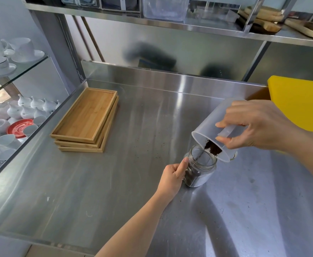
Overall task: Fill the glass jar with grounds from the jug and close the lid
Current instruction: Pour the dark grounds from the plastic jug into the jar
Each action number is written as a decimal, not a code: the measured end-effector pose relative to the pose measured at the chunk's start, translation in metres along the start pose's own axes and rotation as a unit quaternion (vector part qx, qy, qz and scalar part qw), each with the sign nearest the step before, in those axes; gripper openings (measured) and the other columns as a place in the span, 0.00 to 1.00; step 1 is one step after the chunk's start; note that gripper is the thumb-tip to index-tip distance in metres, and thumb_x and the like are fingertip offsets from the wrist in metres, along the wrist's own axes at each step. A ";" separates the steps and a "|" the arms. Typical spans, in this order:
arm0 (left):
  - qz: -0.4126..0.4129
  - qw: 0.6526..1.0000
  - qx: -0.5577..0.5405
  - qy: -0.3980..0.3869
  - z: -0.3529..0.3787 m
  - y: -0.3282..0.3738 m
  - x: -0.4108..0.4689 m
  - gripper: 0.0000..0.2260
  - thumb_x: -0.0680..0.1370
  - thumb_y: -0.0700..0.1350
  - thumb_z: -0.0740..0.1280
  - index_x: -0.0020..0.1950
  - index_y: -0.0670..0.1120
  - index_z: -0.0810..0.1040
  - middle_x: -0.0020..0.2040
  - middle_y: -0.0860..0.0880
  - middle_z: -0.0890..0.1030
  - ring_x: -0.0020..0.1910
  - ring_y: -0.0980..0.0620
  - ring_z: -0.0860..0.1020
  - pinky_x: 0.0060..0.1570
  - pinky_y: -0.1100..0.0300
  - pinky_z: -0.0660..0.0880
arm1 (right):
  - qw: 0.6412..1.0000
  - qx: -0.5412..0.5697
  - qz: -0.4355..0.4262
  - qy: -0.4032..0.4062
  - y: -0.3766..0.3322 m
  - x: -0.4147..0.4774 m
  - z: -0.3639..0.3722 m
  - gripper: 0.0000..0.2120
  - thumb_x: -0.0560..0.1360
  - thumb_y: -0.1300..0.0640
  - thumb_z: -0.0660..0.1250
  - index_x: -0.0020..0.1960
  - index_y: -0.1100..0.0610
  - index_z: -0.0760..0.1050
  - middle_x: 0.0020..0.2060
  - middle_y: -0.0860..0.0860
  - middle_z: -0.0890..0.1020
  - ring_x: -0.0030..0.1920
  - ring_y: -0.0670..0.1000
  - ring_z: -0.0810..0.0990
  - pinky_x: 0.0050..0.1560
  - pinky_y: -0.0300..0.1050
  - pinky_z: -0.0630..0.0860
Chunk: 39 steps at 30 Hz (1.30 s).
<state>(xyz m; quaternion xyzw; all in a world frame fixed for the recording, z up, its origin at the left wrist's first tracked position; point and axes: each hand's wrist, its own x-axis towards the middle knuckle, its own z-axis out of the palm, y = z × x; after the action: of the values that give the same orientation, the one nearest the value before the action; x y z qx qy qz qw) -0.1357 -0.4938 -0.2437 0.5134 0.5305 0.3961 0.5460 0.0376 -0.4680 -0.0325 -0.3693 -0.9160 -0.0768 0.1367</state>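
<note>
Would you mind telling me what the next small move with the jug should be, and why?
Probably tip the plastic jug slightly further with the right hand. The grounds sit heaped at its lip just above the open mouth of the glass jar, which looks only partly filled, while the left hand grips the jar on the steel counter.

No text, label, brand, number or sign can be read anywhere — not on the translucent plastic jug (219, 127), the clear glass jar (201, 170), the stacked bamboo trays (86, 118) near the bench's back left corner, nor the yellow board (300, 106) at its right edge.
</note>
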 end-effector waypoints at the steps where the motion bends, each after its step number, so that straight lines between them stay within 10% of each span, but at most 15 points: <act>1: -0.001 1.000 0.001 0.001 0.000 0.000 0.000 0.25 0.76 0.62 0.60 0.28 0.50 0.52 0.25 0.53 0.55 0.29 0.51 0.54 0.31 0.55 0.52 | 1.000 -0.002 -0.002 -0.001 0.000 0.000 0.000 0.13 0.63 0.50 0.77 0.37 0.59 0.80 0.29 0.52 0.77 0.31 0.49 0.67 0.28 0.37 0.63; 39: -0.003 1.000 -0.007 0.005 0.003 0.002 -0.001 0.27 0.69 0.69 0.59 0.27 0.50 0.53 0.25 0.53 0.55 0.29 0.51 0.54 0.32 0.54 0.52 | 0.998 -0.024 -0.050 -0.009 -0.011 0.002 -0.001 0.12 0.62 0.49 0.73 0.34 0.59 0.79 0.28 0.48 0.69 0.30 0.50 0.63 0.25 0.41 0.60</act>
<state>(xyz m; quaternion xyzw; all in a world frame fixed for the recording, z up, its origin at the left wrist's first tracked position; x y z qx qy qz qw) -0.1330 -0.4950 -0.2417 0.5060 0.5318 0.4007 0.5482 0.0285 -0.4748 -0.0318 -0.3269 -0.9324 -0.1017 0.1157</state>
